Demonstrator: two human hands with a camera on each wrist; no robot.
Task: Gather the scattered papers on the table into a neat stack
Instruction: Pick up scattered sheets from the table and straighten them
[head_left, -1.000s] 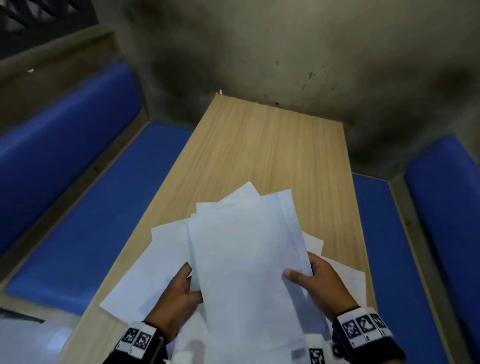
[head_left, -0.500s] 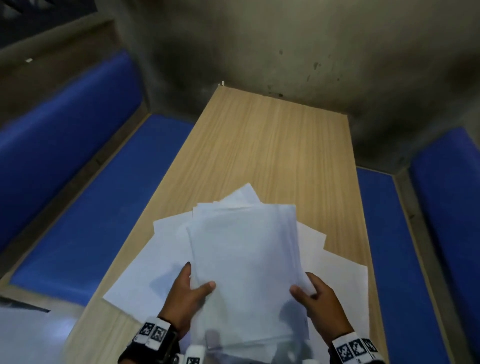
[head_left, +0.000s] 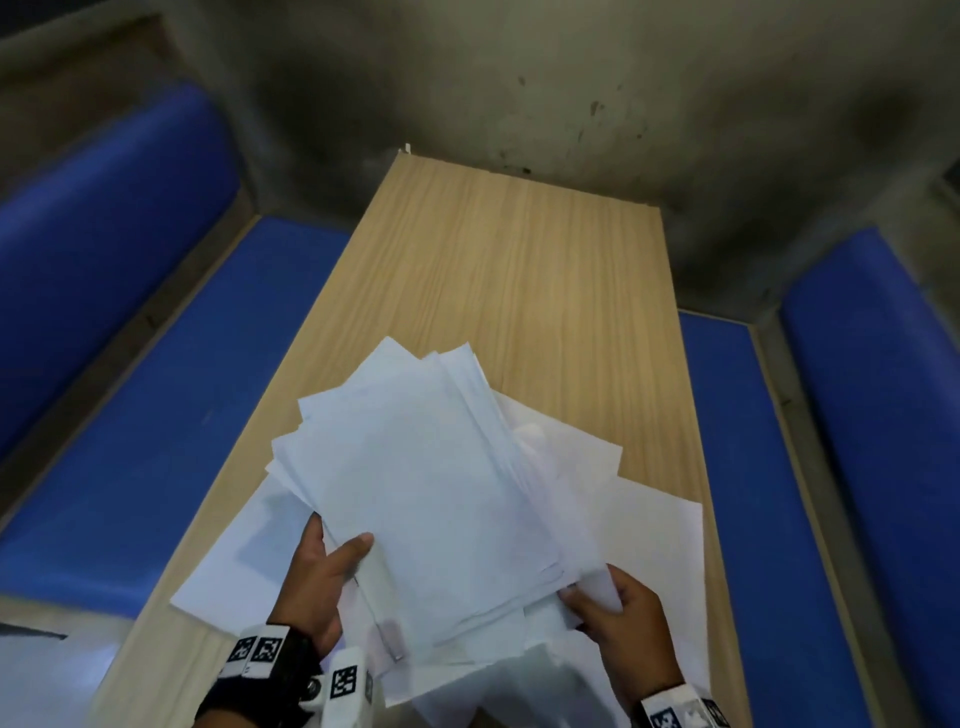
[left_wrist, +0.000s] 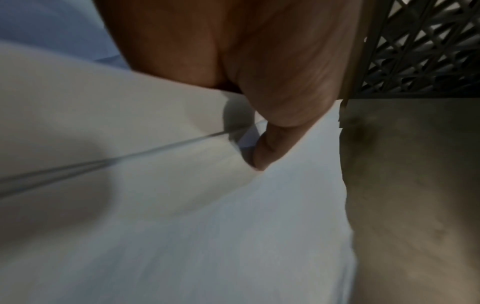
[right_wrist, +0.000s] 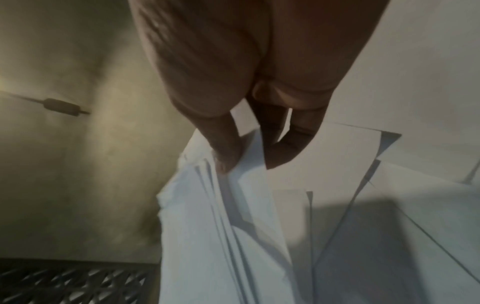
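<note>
A fanned bundle of white papers (head_left: 431, 493) is held above the near end of the wooden table (head_left: 519, 270), its far end tilted left. My left hand (head_left: 332, 561) grips the bundle's near left edge, thumb on top. My right hand (head_left: 597, 597) pinches the bundle's near right corner between thumb and fingers; the right wrist view shows the bundle (right_wrist: 221, 226) caught there. In the left wrist view the thumb (left_wrist: 270, 148) presses on the papers (left_wrist: 207, 226). Several loose sheets (head_left: 649, 535) lie flat on the table under and around the bundle.
Blue padded benches run along the table's left (head_left: 156, 415) and right (head_left: 737, 467). A stained grey wall (head_left: 519, 78) stands at the far end. One loose sheet (head_left: 234, 571) overhangs the table's left edge.
The bundle has turned, its far end swinging left. My right hand slid down to the near right corner. The left thumb stays on the left edge.
</note>
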